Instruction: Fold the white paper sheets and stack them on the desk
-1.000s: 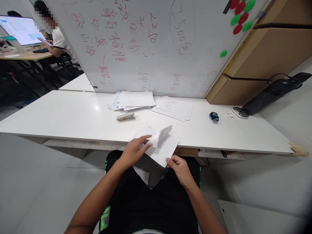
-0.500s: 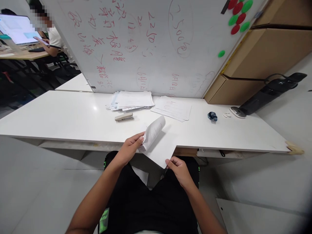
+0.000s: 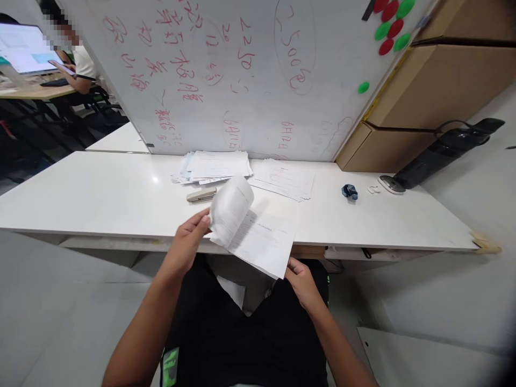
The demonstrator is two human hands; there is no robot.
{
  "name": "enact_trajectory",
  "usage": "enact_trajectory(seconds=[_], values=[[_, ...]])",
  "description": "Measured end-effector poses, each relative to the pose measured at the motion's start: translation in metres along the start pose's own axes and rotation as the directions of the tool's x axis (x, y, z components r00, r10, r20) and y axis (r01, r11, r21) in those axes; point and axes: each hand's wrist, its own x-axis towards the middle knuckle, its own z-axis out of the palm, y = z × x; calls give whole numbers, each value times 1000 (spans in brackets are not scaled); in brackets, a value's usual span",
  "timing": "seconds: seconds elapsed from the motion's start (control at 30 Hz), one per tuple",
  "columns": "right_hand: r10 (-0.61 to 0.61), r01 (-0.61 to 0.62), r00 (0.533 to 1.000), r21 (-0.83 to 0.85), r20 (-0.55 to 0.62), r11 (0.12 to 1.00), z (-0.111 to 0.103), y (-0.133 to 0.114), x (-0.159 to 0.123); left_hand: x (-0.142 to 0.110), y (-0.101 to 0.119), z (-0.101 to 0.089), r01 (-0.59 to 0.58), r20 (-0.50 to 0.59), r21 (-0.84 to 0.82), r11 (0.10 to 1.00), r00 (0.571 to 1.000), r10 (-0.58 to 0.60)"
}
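My left hand [image 3: 192, 236] is closed on the left side of a sheaf of printed paper sheets [image 3: 264, 239]; the upper sheets curl up and over in a loose roll beside its fingers. At the sheaf's lower right corner, my right hand [image 3: 299, 277] is closed, with its fingertips partly hidden behind the sheets. The printed page lying flat faces up across the table's front edge. Just beyond the curled sheets lies a beige stapler [image 3: 200, 195], its right end covered by them. Behind are a thick paper stack [image 3: 217, 164] and a thinner, fanned paper stack [image 3: 284, 180].
A whiteboard [image 3: 242, 80] with red writing stands along the back of the white table [image 3: 100, 193]. Cardboard boxes [image 3: 439, 91], a dark bottle [image 3: 443, 153] and a small dark blue object [image 3: 349, 192] are on the right. A person [image 3: 83, 67] sits at the far left.
The curled sheets have moved left with my left hand and now partly cover the stapler. A printed page shows where a blank one lay. My right hand has shifted slightly right.
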Motion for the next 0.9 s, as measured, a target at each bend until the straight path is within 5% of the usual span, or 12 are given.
enact_trajectory(seconds=[0.27,0.4,0.5,0.57,0.67,0.73,0.83,0.9], values=[[-31,31,1000,15,1,999,-11,0,0,8,15,-34,-72,-122,34,997,990,76],[-32,32,999,48,-8,998,-12,4,0,6,10,-30,-81,-126,80,993,988,91],[9,-4,999,140,-35,990,-9,7,0,-4,7,-19,-115,-9,280,953,992,123],[57,-50,998,239,-26,970,-5,6,1,-14,3,-8,-229,225,477,849,965,134],[99,-92,995,363,1,927,3,2,3,-30,-9,8,-536,610,617,576,788,80],[127,-108,992,389,-25,915,7,-1,6,-36,-21,14,-669,704,640,379,708,63],[175,-137,982,356,-77,924,11,-5,10,-39,-45,15,-664,651,736,132,748,129],[179,-146,981,313,-80,939,13,-8,11,-41,-59,11,-624,607,779,55,774,181]])
